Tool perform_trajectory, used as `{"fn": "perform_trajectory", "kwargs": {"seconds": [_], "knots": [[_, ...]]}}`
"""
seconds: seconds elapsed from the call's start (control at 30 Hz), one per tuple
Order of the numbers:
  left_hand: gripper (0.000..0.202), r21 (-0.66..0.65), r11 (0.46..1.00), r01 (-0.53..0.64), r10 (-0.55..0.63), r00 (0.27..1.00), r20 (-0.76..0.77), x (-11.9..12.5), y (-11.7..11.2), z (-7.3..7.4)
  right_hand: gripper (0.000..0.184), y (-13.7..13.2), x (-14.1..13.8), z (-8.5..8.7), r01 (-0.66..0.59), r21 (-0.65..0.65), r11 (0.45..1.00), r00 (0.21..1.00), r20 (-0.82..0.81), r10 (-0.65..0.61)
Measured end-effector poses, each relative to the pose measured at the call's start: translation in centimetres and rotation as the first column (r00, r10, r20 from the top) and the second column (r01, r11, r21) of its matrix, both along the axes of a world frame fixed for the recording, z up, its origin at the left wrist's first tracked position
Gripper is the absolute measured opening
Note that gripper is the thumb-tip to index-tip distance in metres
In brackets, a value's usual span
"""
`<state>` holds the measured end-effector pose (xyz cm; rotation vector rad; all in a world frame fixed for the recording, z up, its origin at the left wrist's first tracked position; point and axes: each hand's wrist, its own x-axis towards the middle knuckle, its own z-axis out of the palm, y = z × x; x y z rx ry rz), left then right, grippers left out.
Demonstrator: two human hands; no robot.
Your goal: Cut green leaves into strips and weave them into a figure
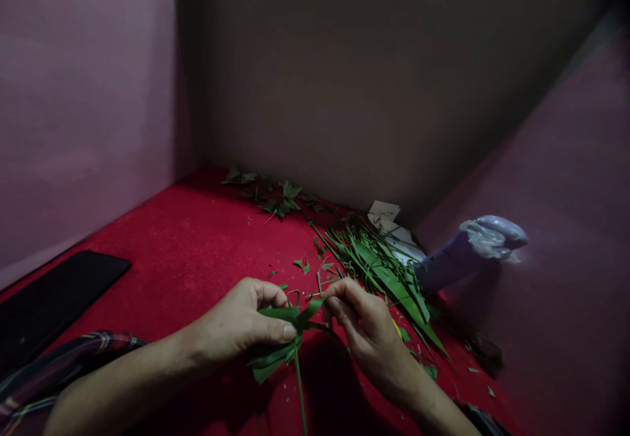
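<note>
Green leaf strips [272, 355], folded into a small bundle, are pinched between the thumb and fingers of my left hand [246, 321]. A thin stem hangs down from the bundle toward the bottom of the view. One narrow strip [311, 308] runs from the bundle to my right hand [361, 327], whose thumb and fingertips are closed on its end. Both hands are above the red surface [197, 245], close together. Beyond the right hand lies a pile of long green leaves [381, 265], with small leaf scraps [302, 265] scattered around it.
Leafy sprigs [285, 199] lie along the back wall. White papers [401, 239] sit behind the leaf pile. A purple container [450, 262] with clear plastic on top stands at the right wall. At the left is a flat black object [69, 298]. Walls close in on three sides.
</note>
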<state>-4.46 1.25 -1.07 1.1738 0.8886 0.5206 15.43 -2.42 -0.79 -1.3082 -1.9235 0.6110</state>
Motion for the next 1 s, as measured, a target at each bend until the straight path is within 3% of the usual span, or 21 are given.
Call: {"fn": "perform_trajectory", "kwargs": {"seconds": [0.17, 0.33, 0.5, 0.63, 0.77, 0.9, 1.0], "knots": [[0.028, -0.001, 1.0, 0.022, -0.022, 1.0, 0.002, 0.2, -0.2, -0.3, 0.01, -0.5, -1.6, -0.2, -0.042, -0.19, 0.981, 0.96, -0.28, -0.013], [0.03, 0.003, 1.0, 0.028, -0.028, 1.0, -0.005, 0.4, -0.3, -0.7, 0.01, -0.4, -2.7, -0.4, -0.058, -0.29, 0.955, 0.845, -0.523, -0.107], [0.028, -0.021, 0.999, 0.043, -0.044, 0.999, -0.015, 0.4, -0.5, -0.5, 0.011, -0.6, -3.0, -0.5, 0.059, -0.269, 0.961, 0.915, -0.371, -0.16], [0.028, -0.056, 0.998, 0.03, -0.03, 1.0, 0.002, 0.4, -0.4, -0.4, 0.01, -1.0, -3.0, -0.7, 0.095, -0.073, 0.993, 0.974, -0.197, -0.107], [0.029, -0.046, 0.999, 0.026, -0.026, 1.0, 0.012, 0.4, -0.1, -0.8, 0.011, -1.3, -2.9, -0.7, 0.048, 0.079, 0.996, 0.993, -0.111, -0.039], [0.031, -0.03, 1.0, -0.003, 0.003, 1.0, 0.002, 0.3, 0.0, -1.3, 0.014, -1.5, -2.9, -0.3, -0.021, 0.078, 0.997, 0.994, -0.107, 0.03], [0.03, -0.013, 1.0, -0.013, 0.012, 1.0, -0.013, 0.4, -0.1, -1.3, 0.005, -1.5, -3.0, -0.5, 0.005, 0.076, 0.997, 0.996, -0.09, 0.002]]}}
